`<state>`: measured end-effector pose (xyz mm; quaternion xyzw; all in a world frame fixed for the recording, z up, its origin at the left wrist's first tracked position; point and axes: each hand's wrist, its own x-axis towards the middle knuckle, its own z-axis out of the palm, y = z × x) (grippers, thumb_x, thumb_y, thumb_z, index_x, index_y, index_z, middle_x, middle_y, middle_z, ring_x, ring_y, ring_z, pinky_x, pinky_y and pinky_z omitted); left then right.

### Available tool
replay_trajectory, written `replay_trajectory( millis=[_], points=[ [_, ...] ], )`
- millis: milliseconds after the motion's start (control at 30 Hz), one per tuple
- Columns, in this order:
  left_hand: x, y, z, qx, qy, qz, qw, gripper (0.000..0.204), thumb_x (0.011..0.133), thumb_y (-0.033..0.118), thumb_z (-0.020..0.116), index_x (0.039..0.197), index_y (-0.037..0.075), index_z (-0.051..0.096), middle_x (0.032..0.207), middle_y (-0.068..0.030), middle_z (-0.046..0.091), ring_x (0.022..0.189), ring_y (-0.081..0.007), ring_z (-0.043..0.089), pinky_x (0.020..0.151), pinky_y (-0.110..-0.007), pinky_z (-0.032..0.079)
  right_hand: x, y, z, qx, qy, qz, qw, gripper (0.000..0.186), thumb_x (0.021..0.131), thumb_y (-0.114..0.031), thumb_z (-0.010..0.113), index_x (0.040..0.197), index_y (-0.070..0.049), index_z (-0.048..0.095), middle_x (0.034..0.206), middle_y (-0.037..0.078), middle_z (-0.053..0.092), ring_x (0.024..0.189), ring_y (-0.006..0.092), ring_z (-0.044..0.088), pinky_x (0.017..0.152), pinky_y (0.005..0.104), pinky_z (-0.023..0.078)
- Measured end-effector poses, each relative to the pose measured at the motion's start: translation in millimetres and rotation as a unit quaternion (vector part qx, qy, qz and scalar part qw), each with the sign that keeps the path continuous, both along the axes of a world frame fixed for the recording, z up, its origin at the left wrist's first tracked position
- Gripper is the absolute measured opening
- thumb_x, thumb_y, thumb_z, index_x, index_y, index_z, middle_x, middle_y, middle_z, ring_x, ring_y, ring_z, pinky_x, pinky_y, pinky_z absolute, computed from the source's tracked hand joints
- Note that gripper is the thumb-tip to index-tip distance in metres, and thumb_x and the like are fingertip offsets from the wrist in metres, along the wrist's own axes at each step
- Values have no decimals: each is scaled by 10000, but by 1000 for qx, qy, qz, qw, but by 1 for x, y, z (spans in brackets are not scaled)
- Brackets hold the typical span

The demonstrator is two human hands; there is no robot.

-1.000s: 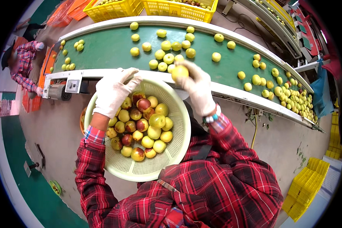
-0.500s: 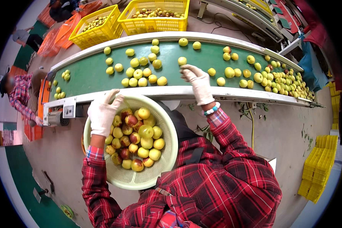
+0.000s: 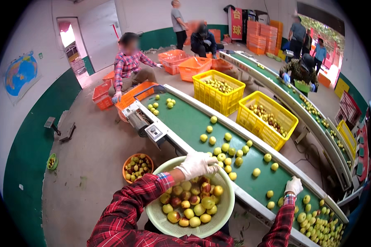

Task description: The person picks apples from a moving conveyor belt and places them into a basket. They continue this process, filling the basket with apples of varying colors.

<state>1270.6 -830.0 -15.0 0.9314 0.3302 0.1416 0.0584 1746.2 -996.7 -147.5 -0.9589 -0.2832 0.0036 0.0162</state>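
Observation:
A pale green plastic colander (image 3: 154, 210) sits in front of me, holding green and red-brown jujubes (image 3: 188, 213). Over its far rim reaches my left hand (image 3: 198, 165), in a white glove, fingers stretched toward the belt and no fruit visible in them. Farther right, my gloved right hand (image 3: 294, 186) is low over the green conveyor belt (image 3: 259, 187), its fingers curled together; whatever they hold is hidden. Loose jujubes (image 3: 226, 157) lie on the belt beyond the colander, and a dense heap (image 3: 321, 226) fills the belt's right end.
Yellow crates (image 3: 218, 103) of jujubes stand behind the belt. An orange basin (image 3: 125, 175) of fruit is on the floor left of the colander. A person in a plaid shirt (image 3: 130, 66) sits at the belt's left end, near orange crates (image 3: 193, 68). A second conveyor (image 3: 276, 84) runs beyond.
The view has swung up and left, showing more of the room. My left hand has moved across the colander's far rim; my right hand is now farther right along the belt.

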Motion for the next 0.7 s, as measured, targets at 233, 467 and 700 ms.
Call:
replay_trajectory(
  millis=[233, 467, 700],
  points=[
    [-3, -10, -3, -22, 18, 12, 1000, 388, 933, 560, 665, 1117, 236, 771, 903, -73, 720, 872, -302, 712, 749, -451, 564, -11, 20, -22, 127, 28, 11, 991, 290, 866, -114, 734, 1155, -95, 727, 1065, 177, 741, 972, 339, 742, 862, 450, 592],
    [12, -8, 5, -48, 43, -7, 998, 419, 924, 519, 682, 1194, 203, 743, 1009, -90, 745, 917, -326, 717, 806, -457, 567, -154, 12, 68, 562, 323, 216, 730, 264, 916, -71, 765, 1165, -11, 700, 1049, 47, 701, 941, 105, 642, 829, 280, 550],
    [30, -37, -3, -322, -277, -99, 900, 659, 1007, 257, 602, 1572, 52, 332, 1212, -257, 684, 1157, -378, 683, 996, -416, 540, -297, 48, 142, 604, 303, 409, 613, 391, 773, -44, 817, 1150, -24, 715, 1154, 161, 736, 1057, 325, 713, 935, 373, 563]
  ],
)
